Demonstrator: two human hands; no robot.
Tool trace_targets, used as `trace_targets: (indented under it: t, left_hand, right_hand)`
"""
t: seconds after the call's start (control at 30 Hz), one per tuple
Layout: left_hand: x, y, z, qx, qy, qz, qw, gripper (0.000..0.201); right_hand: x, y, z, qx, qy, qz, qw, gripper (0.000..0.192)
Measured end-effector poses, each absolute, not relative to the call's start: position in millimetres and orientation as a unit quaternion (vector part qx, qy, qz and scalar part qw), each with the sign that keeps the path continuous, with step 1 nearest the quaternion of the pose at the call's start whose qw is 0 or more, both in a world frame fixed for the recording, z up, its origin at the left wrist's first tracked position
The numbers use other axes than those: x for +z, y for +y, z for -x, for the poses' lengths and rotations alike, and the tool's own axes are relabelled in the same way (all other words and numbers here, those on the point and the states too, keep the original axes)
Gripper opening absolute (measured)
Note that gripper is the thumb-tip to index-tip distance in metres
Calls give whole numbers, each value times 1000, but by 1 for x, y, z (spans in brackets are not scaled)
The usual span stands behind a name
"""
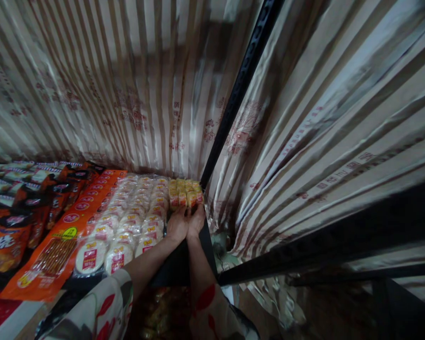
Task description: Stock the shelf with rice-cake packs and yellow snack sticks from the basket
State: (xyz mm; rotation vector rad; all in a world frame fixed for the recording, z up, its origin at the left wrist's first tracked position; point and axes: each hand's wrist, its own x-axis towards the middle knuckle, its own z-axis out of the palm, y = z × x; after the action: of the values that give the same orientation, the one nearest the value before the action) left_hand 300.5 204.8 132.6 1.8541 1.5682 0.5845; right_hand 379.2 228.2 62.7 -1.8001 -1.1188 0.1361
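Small yellow snack packets (179,191) stand in a tight block at the right end of a dark shelf (173,269). My left hand (177,224) and my right hand (197,220) are side by side at the front of this block, thumbs close together. Both hands are curled, with their fingers against the front yellow packets; the fingertips are partly hidden. Just left of my left hand are rows of round white crackers (118,257) in clear wrappers with red labels.
Long orange snack bags (58,257) lie left of the crackers, then orange-and-black bags (7,236). A black upright post (233,101) rises at the shelf's back right corner. Striped, printed curtain-like sheeting (145,94) hangs behind. A dark bar (286,255) runs off to the right.
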Motion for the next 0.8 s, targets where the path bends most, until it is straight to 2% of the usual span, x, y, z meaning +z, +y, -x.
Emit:
trace_targets:
  t: [0.33,0.8]
  left_hand:
    - [131,204,-303,239,595,-697,321,41]
    - [119,209,-305,254,588,-701,313,44]
  right_hand:
    - [52,228,-382,22,-467,724,508,23]
    - [40,236,-386,39,-468,728,499,30]
